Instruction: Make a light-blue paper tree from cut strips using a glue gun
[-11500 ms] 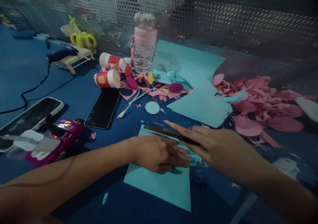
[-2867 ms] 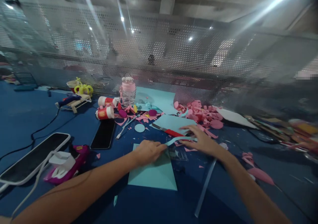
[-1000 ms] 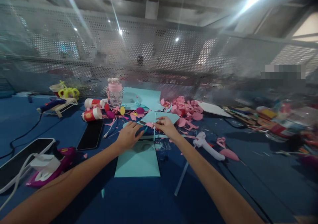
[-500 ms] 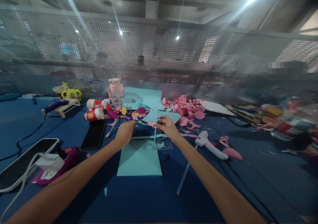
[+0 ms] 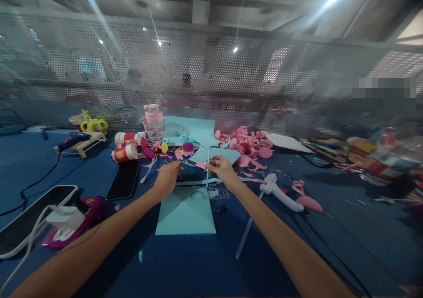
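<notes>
My right hand (image 5: 222, 169) pinches a narrow light-teal paper strip (image 5: 208, 176) that hangs upright between thumb and fingers. To its left, my left hand (image 5: 168, 177) is closed in a pinch; a small dark-and-teal end shows beyond its fingertips, too small to name. Behind both hands lies a cut teal paper piece (image 5: 228, 156). Nearer to me, a folded square of teal paper (image 5: 185, 214) lies flat on the blue table, and the strip's lower end comes down at its far right corner.
Pink foam-like scraps (image 5: 246, 141) heap up behind my right hand. A lilac glue gun (image 5: 282, 195) with a clear stick lies right. Left are a black phone (image 5: 123, 181), paper cups (image 5: 126, 153), a pink-lidded bottle (image 5: 153, 124) and a purple item (image 5: 89, 223) with a white charger.
Both hands keep nearly the same place and grip. The view shifts slightly; otherwise the strip and the papers look the same.
</notes>
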`<state>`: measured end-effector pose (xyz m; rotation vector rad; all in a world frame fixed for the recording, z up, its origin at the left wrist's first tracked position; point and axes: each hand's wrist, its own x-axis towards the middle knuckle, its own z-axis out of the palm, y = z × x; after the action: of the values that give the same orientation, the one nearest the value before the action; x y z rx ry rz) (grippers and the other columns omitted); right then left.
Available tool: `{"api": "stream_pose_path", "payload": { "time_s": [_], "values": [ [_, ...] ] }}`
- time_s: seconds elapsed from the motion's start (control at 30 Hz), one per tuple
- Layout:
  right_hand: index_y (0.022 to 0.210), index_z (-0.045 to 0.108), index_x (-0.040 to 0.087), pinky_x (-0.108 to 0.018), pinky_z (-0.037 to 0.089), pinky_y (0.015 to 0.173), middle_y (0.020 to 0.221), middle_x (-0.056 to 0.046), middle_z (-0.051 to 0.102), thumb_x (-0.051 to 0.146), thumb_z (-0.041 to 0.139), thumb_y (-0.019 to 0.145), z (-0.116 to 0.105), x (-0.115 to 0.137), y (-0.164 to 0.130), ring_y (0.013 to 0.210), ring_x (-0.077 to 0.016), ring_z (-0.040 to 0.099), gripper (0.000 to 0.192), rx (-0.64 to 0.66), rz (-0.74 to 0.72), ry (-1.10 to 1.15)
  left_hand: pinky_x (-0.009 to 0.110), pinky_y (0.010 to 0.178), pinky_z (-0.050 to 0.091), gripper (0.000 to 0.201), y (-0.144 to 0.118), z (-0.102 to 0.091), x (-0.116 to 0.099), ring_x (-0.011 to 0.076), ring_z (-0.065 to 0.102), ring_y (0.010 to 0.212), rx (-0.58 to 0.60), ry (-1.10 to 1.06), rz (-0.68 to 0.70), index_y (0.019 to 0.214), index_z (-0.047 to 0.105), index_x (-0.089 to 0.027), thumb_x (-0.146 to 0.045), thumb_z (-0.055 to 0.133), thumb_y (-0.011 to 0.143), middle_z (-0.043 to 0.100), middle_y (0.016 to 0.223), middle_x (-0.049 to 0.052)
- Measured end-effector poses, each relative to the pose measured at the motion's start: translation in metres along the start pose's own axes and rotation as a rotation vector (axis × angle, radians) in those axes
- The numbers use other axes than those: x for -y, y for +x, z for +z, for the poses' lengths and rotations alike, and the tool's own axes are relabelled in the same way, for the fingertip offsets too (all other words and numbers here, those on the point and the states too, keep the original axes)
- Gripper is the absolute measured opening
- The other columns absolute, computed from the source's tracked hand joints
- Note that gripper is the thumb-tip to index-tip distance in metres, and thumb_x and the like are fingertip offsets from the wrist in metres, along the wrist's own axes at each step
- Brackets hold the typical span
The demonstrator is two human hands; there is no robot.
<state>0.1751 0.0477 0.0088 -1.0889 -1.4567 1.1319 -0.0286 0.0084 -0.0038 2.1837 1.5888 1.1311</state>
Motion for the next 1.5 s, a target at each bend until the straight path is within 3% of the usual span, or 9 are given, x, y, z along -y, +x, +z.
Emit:
{"api": "stream_pose_path", "payload": {
  "time_s": [0.1,0.37,0.47,0.57,0.63,0.77,0.87,1.07,1.5],
  "values": [
    [0.076,0.039,0.019,-0.027,0.045,0.049,0.052,0.007,0.055,0.038,0.073,0.052,-0.002,-0.002,0.0,0.045,-0.0105,0.053,0.045,-0.007,0.012,-0.013,0.022,0.058,0.043,0.028,0.0,0.0,0.0,0.0112,0.058,0.057,-0.019,-0.057,-0.027,0.084,0.058,-0.014,-0.019,0.031,0.086,0.065,0.073,0.004],
    [0.078,0.042,0.019,-0.028,0.045,0.053,0.054,0.006,0.055,0.037,0.072,0.055,-0.002,-0.005,0.001,0.047,-0.0107,0.053,0.042,0.035,-0.039,-0.033,0.023,0.056,0.045,0.033,0.011,-0.005,-0.001,0.0105,0.058,0.049,-0.019,-0.14,-0.19,0.108,0.053,-0.011,-0.022,0.029,0.088,0.066,0.074,0.005],
    [0.082,0.044,0.019,-0.027,0.043,0.053,0.06,0.005,0.057,0.036,0.071,0.057,0.003,0.003,-0.004,0.052,-0.011,0.054,0.041,0.094,-0.086,-0.026,0.03,0.072,0.047,0.037,0.015,-0.004,0.007,0.0172,0.063,0.073,-0.121,-0.002,-0.174,0.121,0.043,-0.008,-0.02,0.035,0.086,0.065,0.089,0.012],
    [0.083,0.046,0.018,-0.025,0.041,0.053,0.065,0.003,0.058,0.034,0.071,0.057,0.011,0.012,-0.012,0.058,-0.0113,0.055,0.04,0.176,-0.085,0.032,0.041,0.095,0.035,0.049,0.017,-0.004,0.01,0.0258,0.045,0.115,-0.279,0.067,-0.068,0.128,0.037,-0.009,-0.025,0.046,0.083,0.05,0.122,0.02],
    [0.082,0.049,0.018,-0.023,0.041,0.055,0.069,0.001,0.059,0.034,0.072,0.057,0.016,0.018,-0.019,0.062,-0.011,0.055,0.038,0.237,-0.053,0.102,0.041,0.099,0.032,0.049,0.017,-0.005,0.006,0.0247,0.037,0.123,-0.236,-0.06,0.048,0.128,0.039,-0.015,-0.029,0.047,0.083,0.043,0.13,0.016],
    [0.079,0.055,0.016,-0.021,0.04,0.057,0.07,0.001,0.058,0.033,0.072,0.06,0.024,0.027,-0.033,0.061,-0.0085,0.052,0.03,0.364,0.051,0.27,0.039,0.098,0.036,0.047,0.017,-0.006,-0.007,0.0227,0.04,0.121,-0.046,-0.47,0.24,0.125,0.044,-0.019,-0.03,0.052,0.08,0.047,0.129,0.011],
    [0.081,0.059,0.018,-0.02,0.042,0.059,0.067,0.003,0.053,0.033,0.072,0.061,0.029,0.03,-0.041,0.058,-0.0063,0.049,0.029,0.465,0.179,0.421,0.038,0.096,0.038,0.049,0.014,-0.003,-0.014,0.0232,0.044,0.118,-0.051,-0.639,0.245,0.124,0.046,-0.02,-0.027,0.057,0.077,0.049,0.127,0.012],
    [0.08,0.062,0.019,-0.026,0.047,0.069,0.067,0.003,0.048,0.032,0.074,0.06,0.039,0.025,-0.046,0.062,-0.0082,0.049,0.027,0.527,0.29,0.531,0.037,0.093,0.041,0.041,0.01,-0.001,-0.012,0.0209,0.052,0.108,-0.159,-0.628,0.217,0.116,0.054,-0.019,-0.023,0.059,0.075,0.057,0.116,0.011],
    [0.087,0.059,0.017,-0.022,0.039,0.048,0.056,0.005,0.044,0.034,0.069,0.067,0.046,0.009,-0.049,0.047,-0.0063,0.04,0.028,0.578,0.207,0.532,0.032,0.085,0.044,0.025,0.007,0.0,-0.008,0.0167,0.055,0.098,-0.171,-0.431,0.307,0.102,0.064,-0.021,-0.02,0.053,0.079,0.063,0.102,0.008]
  ]
}}
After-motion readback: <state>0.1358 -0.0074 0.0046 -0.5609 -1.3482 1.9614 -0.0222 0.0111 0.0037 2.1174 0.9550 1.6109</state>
